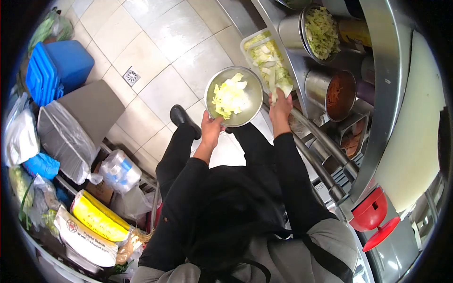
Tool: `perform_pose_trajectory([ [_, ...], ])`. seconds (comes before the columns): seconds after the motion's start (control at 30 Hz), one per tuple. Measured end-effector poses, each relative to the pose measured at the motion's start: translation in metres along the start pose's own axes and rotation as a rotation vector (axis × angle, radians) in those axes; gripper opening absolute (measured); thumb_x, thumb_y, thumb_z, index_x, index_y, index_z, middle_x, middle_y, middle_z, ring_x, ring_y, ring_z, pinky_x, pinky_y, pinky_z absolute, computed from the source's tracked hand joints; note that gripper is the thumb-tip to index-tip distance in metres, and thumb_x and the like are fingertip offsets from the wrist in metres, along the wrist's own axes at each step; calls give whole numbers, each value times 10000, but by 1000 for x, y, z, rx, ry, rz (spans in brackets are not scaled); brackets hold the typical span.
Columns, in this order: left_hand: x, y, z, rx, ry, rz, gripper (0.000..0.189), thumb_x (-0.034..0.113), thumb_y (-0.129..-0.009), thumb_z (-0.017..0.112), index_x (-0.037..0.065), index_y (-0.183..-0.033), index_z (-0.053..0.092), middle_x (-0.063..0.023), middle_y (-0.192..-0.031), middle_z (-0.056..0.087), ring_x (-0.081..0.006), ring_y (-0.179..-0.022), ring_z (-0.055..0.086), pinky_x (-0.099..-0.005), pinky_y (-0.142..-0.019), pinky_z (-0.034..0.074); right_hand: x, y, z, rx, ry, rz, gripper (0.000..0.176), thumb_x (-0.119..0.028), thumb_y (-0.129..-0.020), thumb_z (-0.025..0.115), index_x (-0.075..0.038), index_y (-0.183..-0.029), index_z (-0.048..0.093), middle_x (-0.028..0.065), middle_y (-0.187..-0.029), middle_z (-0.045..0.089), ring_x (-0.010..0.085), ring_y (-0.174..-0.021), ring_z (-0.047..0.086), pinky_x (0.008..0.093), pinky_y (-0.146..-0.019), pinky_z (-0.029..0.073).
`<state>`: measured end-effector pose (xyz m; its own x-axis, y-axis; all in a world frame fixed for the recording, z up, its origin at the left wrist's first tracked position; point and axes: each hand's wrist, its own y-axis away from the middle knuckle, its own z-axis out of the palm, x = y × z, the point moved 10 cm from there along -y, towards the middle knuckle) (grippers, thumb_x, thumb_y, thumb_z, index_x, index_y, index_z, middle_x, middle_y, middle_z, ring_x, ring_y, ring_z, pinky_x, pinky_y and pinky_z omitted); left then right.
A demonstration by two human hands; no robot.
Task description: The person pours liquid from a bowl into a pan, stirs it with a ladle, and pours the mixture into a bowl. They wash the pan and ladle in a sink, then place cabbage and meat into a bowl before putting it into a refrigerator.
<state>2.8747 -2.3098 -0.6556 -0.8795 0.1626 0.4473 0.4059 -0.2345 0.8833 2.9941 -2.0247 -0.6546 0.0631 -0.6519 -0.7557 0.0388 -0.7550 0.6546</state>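
My left hand grips the near rim of a round steel bowl that holds chopped pale cabbage. My right hand is closed on a bunch of cabbage pieces at the near end of a white rectangular tub full of cut cabbage, just right of the bowl. Both arms wear black sleeves.
On the steel counter stand a metal pot of shredded greens and a pot of reddish-brown food. A red lid lies near the counter edge. Bags, a yellow sack, a grey bin and blue crates crowd the tiled floor at left.
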Motion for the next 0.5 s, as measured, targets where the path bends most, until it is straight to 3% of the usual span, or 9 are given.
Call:
perform_pose_trajectory([
  [0.07,2,4,-5,9,-28,1,469,61,-843,613,32,-1281,449,-80,-951,627,-118,-735,615,-233,-580,509,6,31,8,-136,47,5,219,-62,-875,671,-85,-1076,586,58,-907,664,198,-728,664,285,-534,494],
  [0.1,3,11,-6,11,-53,-1,483,60,-838,609,25,-1291,444,-77,-942,624,-117,-732,612,-231,-578,508,-1,55,19,-165,147,-67,239,-126,-874,713,-43,-1073,611,90,-960,677,176,-751,666,281,-615,526],
  [0.17,16,31,-8,-11,-90,12,477,58,-832,600,15,-1286,459,-75,-931,623,-110,-722,604,-228,-575,506,2,91,45,-427,321,-77,322,-160,-899,697,-24,-1175,602,118,-1017,688,171,-779,673,287,-678,535],
  [0.23,23,48,-7,-66,-151,-14,417,30,-840,601,58,-1246,507,-72,-928,608,-115,-684,581,-233,-566,504,-32,132,58,-460,750,-286,371,-179,-922,672,-25,-1250,591,121,-1028,705,185,-805,681,302,-737,535],
  [0.37,52,105,-9,-154,-251,57,438,36,-838,598,47,-1267,508,-62,-904,621,-102,-645,567,-238,-527,490,-80,165,31,-493,964,-471,306,-165,-952,604,-30,-1227,611,164,-1137,666,249,-809,696,329,-762,537],
  [0.4,64,124,-9,-165,-283,80,441,35,-842,591,45,-1275,506,-67,-901,630,-104,-620,561,-241,-510,481,-83,176,27,-500,923,-483,286,-137,-950,583,-31,-1214,614,197,-1198,630,279,-865,687,347,-796,532],
  [0.43,75,144,-4,-197,-319,111,443,34,-847,585,44,-1283,504,-72,-898,640,-106,-595,555,-245,-493,472,-98,194,29,-466,796,-579,248,-101,-927,612,-19,-1160,637,177,-1093,672,292,-1002,648,366,-897,500],
  [0.47,74,162,-1,-242,-372,85,444,32,-852,579,41,-1288,501,-75,-889,646,-111,-570,548,-248,-478,464,-86,200,18,-471,627,-625,325,-130,-908,639,-19,-1212,610,209,-1212,617,331,-1183,556,408,-1002,434],
  [0.5,73,176,5,-301,-431,66,444,30,-856,573,38,-1294,499,-78,-880,652,-116,-546,541,-252,-464,456,-72,207,8,-525,906,-548,434,-210,-883,675,-24,-1263,584,232,-1296,561,355,-1262,484,426,-1065,376],
])
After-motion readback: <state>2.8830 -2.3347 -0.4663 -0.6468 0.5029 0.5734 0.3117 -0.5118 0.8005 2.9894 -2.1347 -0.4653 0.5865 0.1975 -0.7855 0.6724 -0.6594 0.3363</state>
